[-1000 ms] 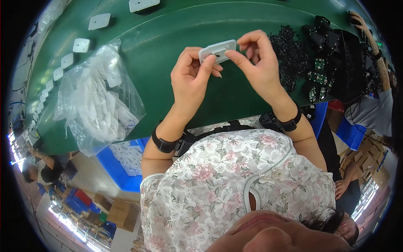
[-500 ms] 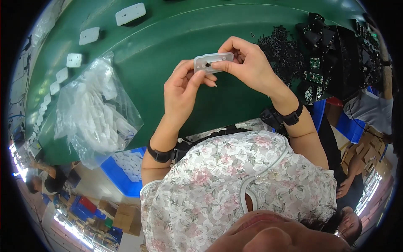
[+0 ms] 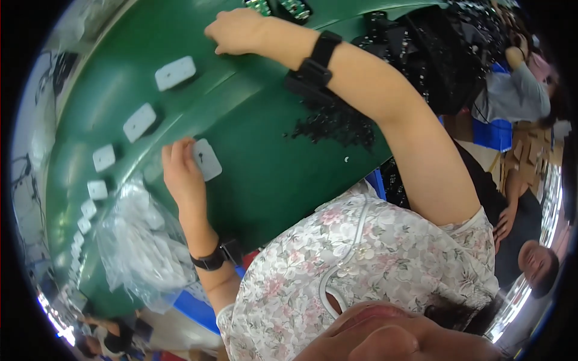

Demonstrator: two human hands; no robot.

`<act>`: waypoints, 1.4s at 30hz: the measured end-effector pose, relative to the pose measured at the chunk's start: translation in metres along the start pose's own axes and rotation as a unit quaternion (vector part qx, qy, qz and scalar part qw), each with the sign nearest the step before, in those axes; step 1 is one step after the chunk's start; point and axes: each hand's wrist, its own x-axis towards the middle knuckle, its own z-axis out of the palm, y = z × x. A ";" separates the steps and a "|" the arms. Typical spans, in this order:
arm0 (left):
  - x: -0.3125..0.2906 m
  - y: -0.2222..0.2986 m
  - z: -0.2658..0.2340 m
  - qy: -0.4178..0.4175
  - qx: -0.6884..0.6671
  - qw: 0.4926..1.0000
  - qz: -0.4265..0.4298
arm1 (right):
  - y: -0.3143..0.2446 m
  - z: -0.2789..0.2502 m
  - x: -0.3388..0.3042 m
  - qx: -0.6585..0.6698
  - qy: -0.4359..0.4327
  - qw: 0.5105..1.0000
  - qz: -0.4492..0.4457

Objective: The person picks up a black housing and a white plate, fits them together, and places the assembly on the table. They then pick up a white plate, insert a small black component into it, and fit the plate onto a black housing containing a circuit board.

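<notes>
A white plastic plate [image 3: 209, 161] with rounded corners and a small dark mark in its middle is in my left hand [image 3: 183, 171]. The fingers close on its left edge, just above the green table. Far ahead, my right hand [image 3: 238, 31] reaches out over the table with its back showing. Its thumb and forefinger are apart and no thing shows between them; the other fingers are mostly hidden. Green circuit boards in black housings [image 3: 295, 9] lie to the right of that hand. The nearest white plate [image 3: 176, 73] on the table lies below and left of it.
A curved row of white plates, among them one plate [image 3: 139, 122], runs down the left of the green table [image 3: 259, 174]. A clear bag of white parts [image 3: 144, 240] sits near the front edge. Small black parts [image 3: 337, 123] are heaped under my right forearm, with black housings [image 3: 415, 42] beyond.
Both hands were on the white plate in front of me. My right hand has let go and stretched far forward and left; my left hand has carried the plate leftward. The view has turned.
</notes>
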 end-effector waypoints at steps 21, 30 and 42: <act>-0.041 0.002 0.024 0.029 0.096 0.990 0.100 | 0.037 0.058 -0.085 0.265 -0.071 0.951 -0.143; -0.039 0.003 0.030 0.031 0.098 0.988 0.115 | 0.012 0.087 -0.086 0.361 0.217 0.905 0.064; -0.033 -0.003 0.046 0.050 0.014 0.990 0.129 | 0.034 0.093 -0.111 0.135 0.177 0.973 -0.067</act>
